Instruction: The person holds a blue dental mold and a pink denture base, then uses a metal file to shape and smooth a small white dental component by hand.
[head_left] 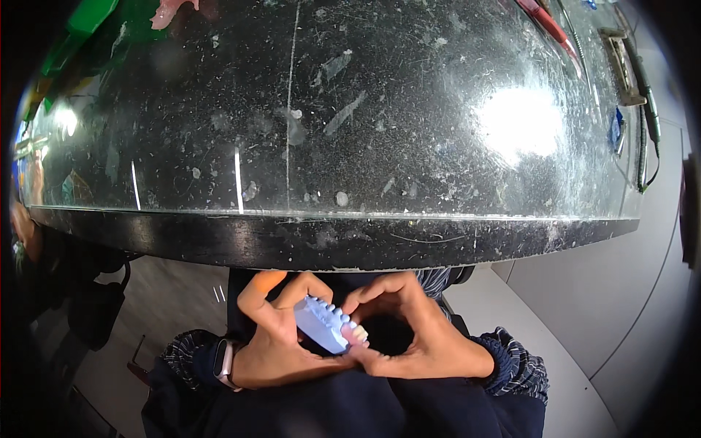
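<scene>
Dark, scuffed tabletop (380, 124) is filling the upper view, its black front edge (350, 241) curving above the person's lap. Taking the blue dental cast (314, 325) as the centre of a clock, with twelve pointing to the table, a red-handled tool (546, 25) is lying on the tabletop toward one o'clock, and a pink piece (174, 13) is lying toward eleven.

Below the table edge, the cast is sitting between the two hands, above the dark clothing (328, 409). Its long axis is running aslant, from about eleven o'clock down to five, with the smooth base facing eight and the row of teeth facing two. At its four o'clock end a pink-and-white tooth piece (355, 333) is resting against it, on the side nearer the right hand.

From nine o'clock, the left hand (266, 354) is gripping the cast, fingers curling behind its upper end and thumb lying along underneath; one finger is wearing an orange cover (270, 281). From three o'clock, the right hand (427, 339) is curving into an arch, index finger and thumb parted, their tips coming to either side of the tooth piece. Whether those tips are pinching it or only touching, one cannot tell. A watch (224, 361) is circling the left wrist.
</scene>
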Available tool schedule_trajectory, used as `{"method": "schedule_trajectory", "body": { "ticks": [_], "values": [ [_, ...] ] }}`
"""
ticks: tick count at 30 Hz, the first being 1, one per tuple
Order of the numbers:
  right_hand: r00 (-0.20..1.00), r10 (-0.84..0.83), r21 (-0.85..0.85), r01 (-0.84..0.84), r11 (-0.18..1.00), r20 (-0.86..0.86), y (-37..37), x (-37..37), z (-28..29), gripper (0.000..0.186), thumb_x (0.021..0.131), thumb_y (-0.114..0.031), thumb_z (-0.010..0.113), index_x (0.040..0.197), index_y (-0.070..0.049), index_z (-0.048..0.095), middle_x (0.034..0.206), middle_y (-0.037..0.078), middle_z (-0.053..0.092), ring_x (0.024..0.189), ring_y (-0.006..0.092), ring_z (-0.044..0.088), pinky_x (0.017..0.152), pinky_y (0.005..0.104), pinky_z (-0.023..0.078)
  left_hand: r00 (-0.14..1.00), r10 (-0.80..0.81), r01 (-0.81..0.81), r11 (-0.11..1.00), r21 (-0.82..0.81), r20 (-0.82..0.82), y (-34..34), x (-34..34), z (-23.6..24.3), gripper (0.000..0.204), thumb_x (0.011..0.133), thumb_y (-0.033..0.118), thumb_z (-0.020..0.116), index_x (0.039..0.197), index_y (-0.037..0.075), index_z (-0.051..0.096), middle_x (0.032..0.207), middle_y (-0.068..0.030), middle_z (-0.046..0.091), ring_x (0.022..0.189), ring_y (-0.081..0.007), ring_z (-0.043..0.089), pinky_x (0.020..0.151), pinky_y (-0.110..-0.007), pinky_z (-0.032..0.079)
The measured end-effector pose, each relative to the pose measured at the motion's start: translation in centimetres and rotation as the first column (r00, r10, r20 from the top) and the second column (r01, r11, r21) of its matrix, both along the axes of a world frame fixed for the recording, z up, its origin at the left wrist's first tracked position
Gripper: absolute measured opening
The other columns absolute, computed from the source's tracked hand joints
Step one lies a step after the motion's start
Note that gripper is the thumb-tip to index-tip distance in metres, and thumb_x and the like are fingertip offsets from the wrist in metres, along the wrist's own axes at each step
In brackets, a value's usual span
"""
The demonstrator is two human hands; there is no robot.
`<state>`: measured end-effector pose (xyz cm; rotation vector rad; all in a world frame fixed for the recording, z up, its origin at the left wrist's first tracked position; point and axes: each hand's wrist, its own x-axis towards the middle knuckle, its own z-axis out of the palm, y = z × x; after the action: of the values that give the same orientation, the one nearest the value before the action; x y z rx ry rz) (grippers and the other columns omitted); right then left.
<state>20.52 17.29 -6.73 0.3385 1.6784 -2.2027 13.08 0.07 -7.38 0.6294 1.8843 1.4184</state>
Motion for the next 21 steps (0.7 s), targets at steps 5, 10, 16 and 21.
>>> {"method": "schedule_trajectory", "body": {
  "ticks": [5, 10, 16, 21],
  "values": [
    [0.995, -0.051, 0.039, 0.048, 0.998, 0.087, -0.4, 0.6, 0.2, 0.051, 0.074, 0.001, 0.064, 0.11, -0.001, 0.027, 0.102, 0.018, 0.054, 0.085, 0.0211, 0.06, 0.08, 0.0337, 0.048, 0.999, -0.002, 0.007, 0.994, -0.113, 0.039, 0.3, 0.7, -0.3, 0.075, 0.065, 0.012, 0.077, 0.107, 0.001, 0.016, 0.085, -0.0104, 0.046, 0.066, -0.0148, 0.05, 0.056, -0.027, 0.042],
    [0.984, 0.001, 0.04, -0.008, 0.999, 0.178, -0.5, 0.4, 0.6, 0.051, 0.074, 0.001, 0.061, 0.108, -0.001, 0.022, 0.09, 0.019, 0.056, 0.079, 0.0209, 0.06, 0.072, 0.0317, 0.047, 0.997, -0.061, 0.057, 0.995, -0.082, -0.041, 0.6, 0.6, -0.2, 0.08, 0.064, 0.009, 0.077, 0.114, -0.003, 0.015, 0.084, -0.016, 0.049, 0.068, -0.0198, 0.053, 0.06, -0.033, 0.045],
    [0.982, 0.111, 0.145, -0.133, 0.98, 0.152, -0.9, 0.4, 0.6, 0.052, 0.067, 0.004, 0.06, 0.102, -0.003, 0.022, 0.083, 0.011, 0.046, 0.069, 0.0121, 0.051, 0.062, 0.0243, 0.044, 0.987, -0.13, 0.122, 0.989, -0.087, -0.098, 0.7, 0.5, 0.0, 0.086, 0.062, 0.008, 0.078, 0.121, -0.005, 0.017, 0.085, -0.0194, 0.051, 0.072, -0.0261, 0.059, 0.063, -0.035, 0.049],
    [0.971, 0.151, 0.172, -0.184, 0.968, 0.186, -1.1, 1.0, 0.6, 0.051, 0.067, 0.003, 0.061, 0.1, -0.002, 0.023, 0.091, 0.013, 0.04, 0.075, 0.0141, 0.049, 0.063, 0.0242, 0.042, 0.98, -0.188, 0.182, 0.98, -0.08, -0.069, 0.3, 0.5, -0.3, 0.085, 0.062, 0.01, 0.079, 0.12, -0.006, 0.019, 0.094, -0.0228, 0.051, 0.075, -0.0285, 0.062, 0.061, -0.035, 0.052]
  ]
}}
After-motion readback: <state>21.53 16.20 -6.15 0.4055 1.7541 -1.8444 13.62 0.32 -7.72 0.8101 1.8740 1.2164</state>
